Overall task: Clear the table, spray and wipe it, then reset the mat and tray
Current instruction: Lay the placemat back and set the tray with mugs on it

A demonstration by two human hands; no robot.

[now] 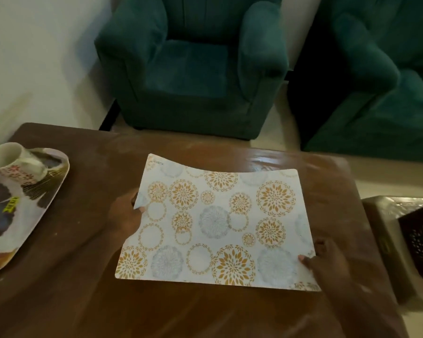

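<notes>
A white mat [217, 223] printed with gold and grey flower circles lies over the middle of the brown table [83, 240], its far edge curled upward. My left hand [126, 215] pinches the mat's left edge, thumb on top. At the near right corner my right hand [325, 259] pinches the mat the same way. A patterned tray [22, 215] sits at the table's left edge, carrying a white cup [15, 162] with a red floral band.
Two green armchairs [193, 69] [381, 81] stand beyond the table's far edge. At the right, a low side stand [386, 237] holds a dark perforated box [420, 242]. A white wall runs along the left.
</notes>
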